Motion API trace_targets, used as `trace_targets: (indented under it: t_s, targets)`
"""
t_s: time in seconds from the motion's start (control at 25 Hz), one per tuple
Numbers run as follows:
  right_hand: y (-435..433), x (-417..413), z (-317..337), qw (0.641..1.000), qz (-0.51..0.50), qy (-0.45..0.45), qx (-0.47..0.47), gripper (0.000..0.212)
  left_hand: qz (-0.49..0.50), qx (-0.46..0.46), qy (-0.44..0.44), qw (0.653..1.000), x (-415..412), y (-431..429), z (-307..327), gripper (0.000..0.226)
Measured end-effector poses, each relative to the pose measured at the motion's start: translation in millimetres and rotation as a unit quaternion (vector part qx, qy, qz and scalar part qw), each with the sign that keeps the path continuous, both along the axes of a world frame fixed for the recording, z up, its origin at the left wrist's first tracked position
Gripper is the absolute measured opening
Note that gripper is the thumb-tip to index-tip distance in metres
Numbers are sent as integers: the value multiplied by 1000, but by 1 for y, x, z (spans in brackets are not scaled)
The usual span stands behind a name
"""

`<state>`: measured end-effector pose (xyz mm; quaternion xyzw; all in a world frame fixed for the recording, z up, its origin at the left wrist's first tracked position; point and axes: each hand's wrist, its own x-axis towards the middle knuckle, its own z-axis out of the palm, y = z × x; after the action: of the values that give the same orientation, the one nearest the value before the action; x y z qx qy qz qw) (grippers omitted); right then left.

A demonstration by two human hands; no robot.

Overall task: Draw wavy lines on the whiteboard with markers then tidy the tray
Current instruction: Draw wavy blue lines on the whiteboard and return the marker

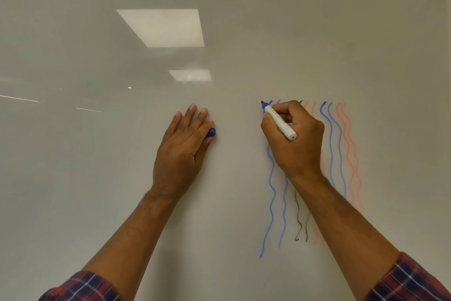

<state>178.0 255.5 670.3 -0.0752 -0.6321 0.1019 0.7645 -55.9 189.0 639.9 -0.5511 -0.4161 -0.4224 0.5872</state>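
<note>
The right hand (292, 139) gripped the blue marker (280, 122) in a writing hold, fingers curled round the white barrel near its blue collar. The tip sat at or very near the whiteboard (97, 178), level with the tops of the lines drawn there and just left of the leftmost blue wavy line (271, 193). The step in hand looked like the start of another blue line. To do it well, the stroke would need to run downward with even pressure, swinging gently side to side. It should hold a steady gap from the neighbouring blue line so the two do not cross, and it should end near the same level as the others. Black wavy lines (298, 217) and red wavy lines (351, 154) lay further right, partly hidden behind the wrist. The marker's barrel slanted back over the knuckles, with its white end pointing down and right, away from the board. The left hand (181, 151) rested on the board well to the left with its fingers laid out straight. The blue cap (211, 132) showed at its thumb side, apparently pinched there, ready for recapping. The tray was out of view.
</note>
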Motion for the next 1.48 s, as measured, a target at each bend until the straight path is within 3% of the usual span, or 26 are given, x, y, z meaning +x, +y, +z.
trace_targets:
  t_s: [0.4,0.52,0.68,1.12,1.36,1.48]
  targets:
    - [2,2,-28,998,-20,-59,15,4,9,4,7,1000,-1,1,-2,41]
    - [1,9,-50,999,0,-43,-11,7,10,3,4,1000,1,1,-3,42]
    - [-7,5,-89,991,-65,-114,29,8,6,6,5,1000,2,0,-1,40]
    - [3,15,-180,978,-111,-174,23,4,9,8,-2,1000,2,1,-5,42]
    - [12,5,-227,969,-151,-169,101,32,5,16,-9,1000,3,3,-6,42]
    - [13,5,-243,961,-165,-187,117,13,7,13,-9,1000,3,4,-6,42]
